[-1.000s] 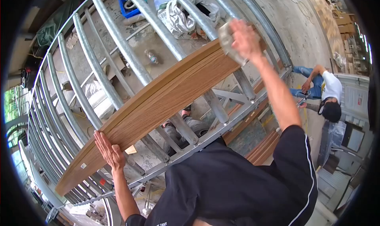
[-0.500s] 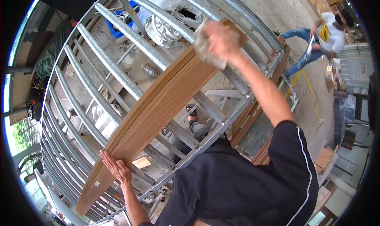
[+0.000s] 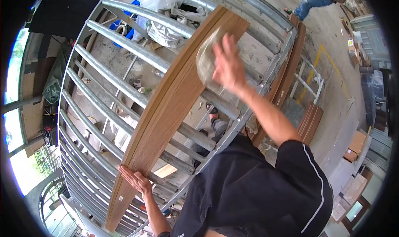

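Note:
A long wood-grain board lies aslant across the round bars of a metal rack. My left hand rests flat on its lower part, fingers stretched out and nothing held. Near the board's upper end, my right hand has a pale, crumpled rag against the wood. The fingers on that side are partly spread and smeared by motion, with the rag at their left edge. A small white label sits on the board below my left hand.
Galvanized bars span the rack frame, with open gaps between them. White plastic bags lie on the floor beyond. More brown boards are stacked at right. A person in jeans is at the upper right.
My right hand and the rag have come down from the board's upper end. My left hand stays flat on the board. The whole view has shifted, and the other person is nearer the top edge.

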A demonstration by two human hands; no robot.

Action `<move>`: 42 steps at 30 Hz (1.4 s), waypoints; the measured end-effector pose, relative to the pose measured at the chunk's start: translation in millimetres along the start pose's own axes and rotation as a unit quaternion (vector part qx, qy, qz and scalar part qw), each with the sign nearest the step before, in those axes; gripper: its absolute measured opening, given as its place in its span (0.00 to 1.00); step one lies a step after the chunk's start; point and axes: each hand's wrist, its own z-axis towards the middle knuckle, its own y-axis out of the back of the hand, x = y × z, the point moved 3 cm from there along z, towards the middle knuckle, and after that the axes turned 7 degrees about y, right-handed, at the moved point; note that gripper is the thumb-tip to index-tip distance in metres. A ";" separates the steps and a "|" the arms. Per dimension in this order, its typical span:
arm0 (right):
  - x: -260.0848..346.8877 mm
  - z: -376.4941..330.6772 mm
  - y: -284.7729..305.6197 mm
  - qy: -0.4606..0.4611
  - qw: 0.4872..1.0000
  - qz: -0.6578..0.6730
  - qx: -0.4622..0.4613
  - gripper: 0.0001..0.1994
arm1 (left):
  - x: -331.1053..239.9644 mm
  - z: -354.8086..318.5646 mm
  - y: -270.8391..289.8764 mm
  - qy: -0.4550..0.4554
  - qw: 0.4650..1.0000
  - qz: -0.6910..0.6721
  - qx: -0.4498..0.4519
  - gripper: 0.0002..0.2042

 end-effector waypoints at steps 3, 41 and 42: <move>-53.3 38.3 7.1 -0.037 0.986 -0.162 -0.016 0.39 | -5.5 -0.7 -1.4 0.009 1.000 -0.003 0.010 0.34; -144.7 -4.3 5.5 -0.334 0.717 0.572 -0.216 0.31 | -556.5 209.3 -85.4 -0.466 0.854 -0.218 0.078 0.10; -143.0 -3.2 6.5 -0.349 0.700 0.591 -0.197 0.31 | -565.6 210.4 -90.0 -0.471 0.850 -0.226 0.069 0.10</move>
